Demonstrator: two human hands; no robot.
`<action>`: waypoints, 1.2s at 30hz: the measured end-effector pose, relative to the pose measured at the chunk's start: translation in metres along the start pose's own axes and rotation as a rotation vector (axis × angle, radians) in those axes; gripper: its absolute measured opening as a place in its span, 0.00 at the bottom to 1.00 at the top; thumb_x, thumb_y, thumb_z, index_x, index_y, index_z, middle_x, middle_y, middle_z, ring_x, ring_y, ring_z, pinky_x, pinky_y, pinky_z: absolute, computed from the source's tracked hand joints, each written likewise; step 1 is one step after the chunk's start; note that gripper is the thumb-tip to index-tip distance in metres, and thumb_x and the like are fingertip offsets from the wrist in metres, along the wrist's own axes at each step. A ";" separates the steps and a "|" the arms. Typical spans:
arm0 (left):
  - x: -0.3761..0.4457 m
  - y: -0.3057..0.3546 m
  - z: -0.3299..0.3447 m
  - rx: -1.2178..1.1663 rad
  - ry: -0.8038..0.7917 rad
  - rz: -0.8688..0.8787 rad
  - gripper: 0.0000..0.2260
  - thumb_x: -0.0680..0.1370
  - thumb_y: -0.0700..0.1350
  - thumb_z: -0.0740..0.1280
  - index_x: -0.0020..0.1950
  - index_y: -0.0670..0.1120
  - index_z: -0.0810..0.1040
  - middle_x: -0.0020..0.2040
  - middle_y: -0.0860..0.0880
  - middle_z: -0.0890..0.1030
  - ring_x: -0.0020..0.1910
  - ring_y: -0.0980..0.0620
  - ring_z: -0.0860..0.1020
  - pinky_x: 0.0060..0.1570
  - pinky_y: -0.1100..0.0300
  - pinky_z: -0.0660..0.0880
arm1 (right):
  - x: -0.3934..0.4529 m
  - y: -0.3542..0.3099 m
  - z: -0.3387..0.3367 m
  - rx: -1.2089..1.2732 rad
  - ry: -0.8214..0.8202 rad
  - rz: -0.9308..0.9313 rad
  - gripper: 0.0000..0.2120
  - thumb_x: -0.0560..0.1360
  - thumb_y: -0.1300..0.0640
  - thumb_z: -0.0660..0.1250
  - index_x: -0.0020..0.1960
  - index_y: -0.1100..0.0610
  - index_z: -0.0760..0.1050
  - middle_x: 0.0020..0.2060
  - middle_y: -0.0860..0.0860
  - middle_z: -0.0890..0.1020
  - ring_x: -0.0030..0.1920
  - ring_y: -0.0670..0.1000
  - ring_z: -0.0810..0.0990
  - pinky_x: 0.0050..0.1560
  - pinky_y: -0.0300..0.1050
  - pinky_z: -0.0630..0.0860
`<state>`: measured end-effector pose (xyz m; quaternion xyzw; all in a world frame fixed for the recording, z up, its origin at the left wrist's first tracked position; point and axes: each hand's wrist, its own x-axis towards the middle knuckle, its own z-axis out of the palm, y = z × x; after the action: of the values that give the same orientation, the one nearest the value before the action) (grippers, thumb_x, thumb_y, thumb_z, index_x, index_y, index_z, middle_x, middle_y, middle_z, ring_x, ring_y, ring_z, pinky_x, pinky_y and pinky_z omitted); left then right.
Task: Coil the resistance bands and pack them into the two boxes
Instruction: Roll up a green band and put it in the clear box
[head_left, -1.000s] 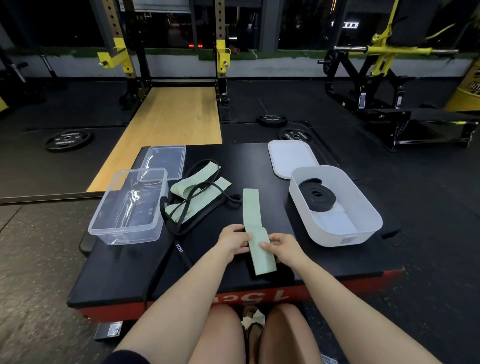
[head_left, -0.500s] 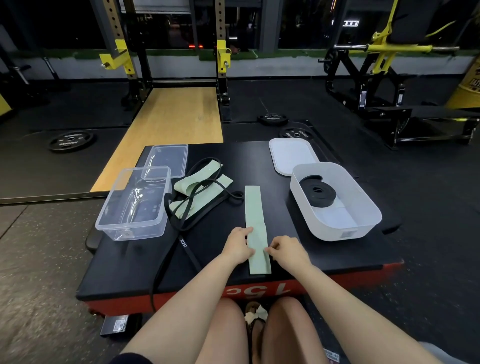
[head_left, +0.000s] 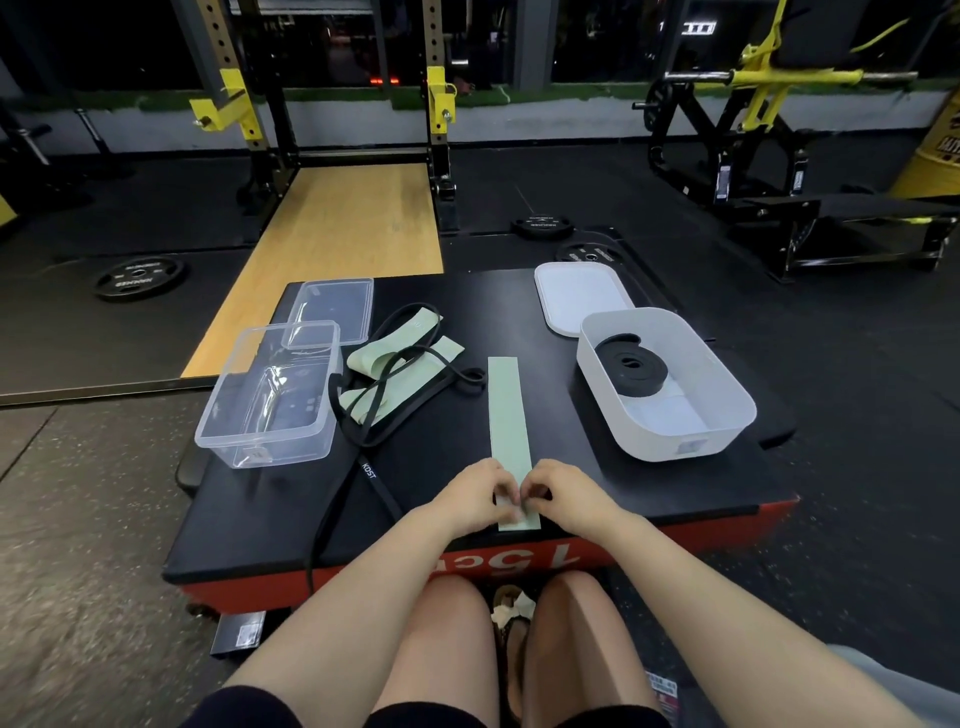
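Green band (head_left: 508, 410) flat, near end pinched by both curled hands (head_left: 514, 499)

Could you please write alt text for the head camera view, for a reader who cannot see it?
Both hands, left hand and right hand, pinch the near end of a flat green band on a black platform. A white box holds a coiled black band; a clear box sits left.

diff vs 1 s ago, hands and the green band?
The flat green band, bent and skewed at its near end a second ago, now lies straight. Both hands moved to that near end: left hand and right hand now pinch it with curled fingers, apparently starting the roll. Unchanged: coiled black band in the white box, clear box holding no band, loose bands between.
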<state>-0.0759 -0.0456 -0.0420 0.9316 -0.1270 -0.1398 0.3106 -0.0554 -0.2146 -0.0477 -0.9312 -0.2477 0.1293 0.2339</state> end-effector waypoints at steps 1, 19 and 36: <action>-0.002 -0.002 0.000 0.035 -0.051 0.020 0.13 0.70 0.48 0.74 0.52 0.47 0.79 0.51 0.50 0.71 0.53 0.53 0.70 0.57 0.60 0.70 | -0.001 0.001 0.000 0.016 -0.014 -0.014 0.06 0.74 0.58 0.68 0.50 0.54 0.81 0.43 0.46 0.72 0.46 0.47 0.74 0.52 0.42 0.72; -0.007 -0.006 0.005 -0.035 0.017 -0.027 0.05 0.73 0.45 0.71 0.44 0.43 0.82 0.50 0.56 0.71 0.51 0.56 0.72 0.56 0.63 0.69 | -0.012 0.004 -0.005 0.034 -0.084 -0.089 0.06 0.74 0.52 0.70 0.48 0.53 0.80 0.43 0.42 0.71 0.48 0.45 0.71 0.52 0.39 0.69; -0.008 -0.001 0.008 0.092 0.117 -0.033 0.03 0.76 0.39 0.65 0.47 0.44 0.79 0.51 0.50 0.75 0.50 0.50 0.76 0.54 0.57 0.73 | -0.001 -0.001 0.006 0.064 0.007 0.039 0.03 0.74 0.60 0.69 0.44 0.53 0.78 0.40 0.45 0.73 0.42 0.47 0.74 0.46 0.36 0.70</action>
<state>-0.0856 -0.0466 -0.0472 0.9535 -0.0996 -0.0841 0.2718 -0.0583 -0.2122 -0.0525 -0.9284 -0.2243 0.1385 0.2621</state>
